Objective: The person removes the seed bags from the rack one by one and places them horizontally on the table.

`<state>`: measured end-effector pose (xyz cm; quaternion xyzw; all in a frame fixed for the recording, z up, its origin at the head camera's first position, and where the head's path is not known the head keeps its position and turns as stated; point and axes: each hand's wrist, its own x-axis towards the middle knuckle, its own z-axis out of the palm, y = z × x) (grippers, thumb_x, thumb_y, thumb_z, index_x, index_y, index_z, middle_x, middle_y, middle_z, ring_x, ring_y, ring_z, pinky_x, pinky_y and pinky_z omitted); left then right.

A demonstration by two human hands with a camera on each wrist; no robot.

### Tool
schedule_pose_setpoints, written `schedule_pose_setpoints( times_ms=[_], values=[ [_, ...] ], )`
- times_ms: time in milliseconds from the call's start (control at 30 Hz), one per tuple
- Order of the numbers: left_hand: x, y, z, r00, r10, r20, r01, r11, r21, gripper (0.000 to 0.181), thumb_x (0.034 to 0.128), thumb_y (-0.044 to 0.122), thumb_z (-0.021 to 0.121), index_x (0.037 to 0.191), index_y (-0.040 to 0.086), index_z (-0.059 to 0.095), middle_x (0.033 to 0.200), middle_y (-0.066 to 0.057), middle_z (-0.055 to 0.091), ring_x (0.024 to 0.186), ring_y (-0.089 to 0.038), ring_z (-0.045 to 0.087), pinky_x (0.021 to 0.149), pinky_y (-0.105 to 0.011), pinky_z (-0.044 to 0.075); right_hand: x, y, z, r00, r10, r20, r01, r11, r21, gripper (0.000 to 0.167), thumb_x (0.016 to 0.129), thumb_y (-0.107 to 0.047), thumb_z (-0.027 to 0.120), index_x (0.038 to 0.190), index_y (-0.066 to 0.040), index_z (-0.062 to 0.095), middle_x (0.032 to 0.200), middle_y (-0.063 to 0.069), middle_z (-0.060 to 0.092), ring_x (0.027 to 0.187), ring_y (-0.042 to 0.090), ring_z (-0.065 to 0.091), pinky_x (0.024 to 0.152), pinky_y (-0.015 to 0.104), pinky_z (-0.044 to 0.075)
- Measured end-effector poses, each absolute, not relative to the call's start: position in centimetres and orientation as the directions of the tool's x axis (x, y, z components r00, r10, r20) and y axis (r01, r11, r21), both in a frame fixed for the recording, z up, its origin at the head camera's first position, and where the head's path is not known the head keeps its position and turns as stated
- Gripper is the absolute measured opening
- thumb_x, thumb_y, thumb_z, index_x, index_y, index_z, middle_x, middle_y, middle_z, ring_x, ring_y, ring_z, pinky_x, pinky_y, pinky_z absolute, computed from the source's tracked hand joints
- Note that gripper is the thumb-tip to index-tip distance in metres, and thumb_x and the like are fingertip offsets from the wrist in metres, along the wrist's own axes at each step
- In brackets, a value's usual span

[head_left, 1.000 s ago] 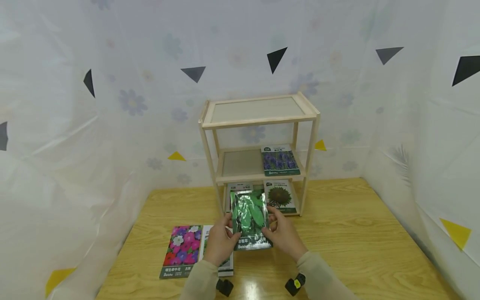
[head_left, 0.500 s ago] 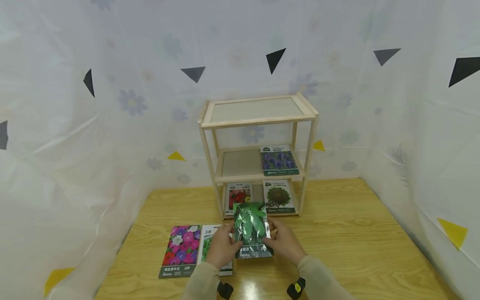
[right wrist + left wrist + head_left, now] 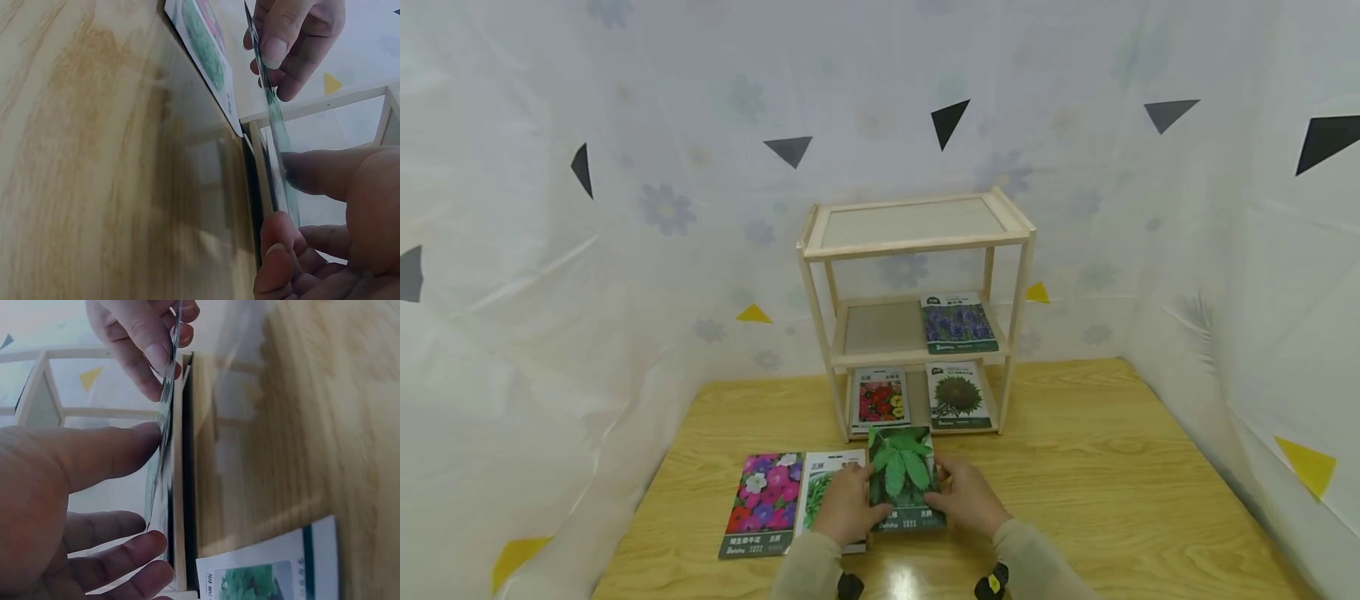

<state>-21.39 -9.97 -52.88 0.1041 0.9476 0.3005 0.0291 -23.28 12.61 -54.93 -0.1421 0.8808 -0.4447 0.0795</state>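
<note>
Firstly, counter [image 3: 1105,467], wood-grain. Rack [image 3: 913,222], 3-tier: purple-flower packet [image 3: 958,323] on the middle tier, 3 o'clock; red-flower packet [image 3: 881,400] and sunflower packet [image 3: 958,396] on the bottom, 9 and 3 o'clock. Leaf packet [image 3: 902,475], held off the rack's 6 o'clock; left hand [image 3: 847,507] and right hand [image 3: 966,497], fingers pinching its edges. Pink-flower packet [image 3: 763,504] and white-bordered packet [image 3: 815,492], on the counter at 9 o'clock. Status, judged: 3 shelved, 1 in hand, 2 apparently left.
</note>
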Motion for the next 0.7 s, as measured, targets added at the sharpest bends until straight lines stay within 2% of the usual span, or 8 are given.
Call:
schedule_pose_setpoints(
  times_ms=[200, 333, 700],
  values=[
    [-21.2, -10.0, -54.1, -0.966, 0.260, -0.003, 0.227, 0.848, 0.478, 0.068, 0.0767, 0.047, 0.078, 0.123, 0.000, 0.062, 0.114, -0.018, 0.058, 0.106, -0.038, 0.054, 0.087, -0.052, 0.048, -23.4, 12.3, -56.0, -0.937, -0.349, -0.023, -0.209, 0.612, -0.763, 0.071, 0.082, -0.021, 0.077, 0.136, 0.011, 0.045, 0.088, 0.003, 0.054, 0.071, 0.014, 0.047, 0.061, 0.029, 0.044],
    [-21.1, -10.1, -54.7, -0.963, 0.270, -0.018, 0.234, 0.865, 0.444, 0.075, 0.0733, 0.054, 0.078, 0.123, 0.000, 0.062, 0.115, -0.017, 0.058, 0.110, -0.037, 0.051, 0.090, -0.052, 0.046, -23.6, 12.1, -56.7, -0.935, -0.352, -0.027, -0.213, 0.622, -0.754, 0.070, 0.081, -0.020, 0.077, 0.134, 0.012, 0.047, 0.081, 0.002, 0.052, 0.068, 0.015, 0.047, 0.056, 0.029, 0.043],
    [-20.6, -10.0, -55.4, -0.956, 0.294, -0.019, 0.266, 0.889, 0.374, 0.088, 0.0634, 0.061, 0.080, 0.123, -0.001, 0.062, 0.114, -0.014, 0.056, 0.112, -0.034, 0.047, 0.098, -0.056, 0.038, -23.3, 11.7, -56.9, -0.938, -0.345, -0.037, -0.216, 0.663, -0.717, 0.063, 0.079, -0.019, 0.077, 0.129, 0.011, 0.052, 0.081, 0.002, 0.051, 0.069, 0.015, 0.045, 0.059, 0.031, 0.040]
  ],
)
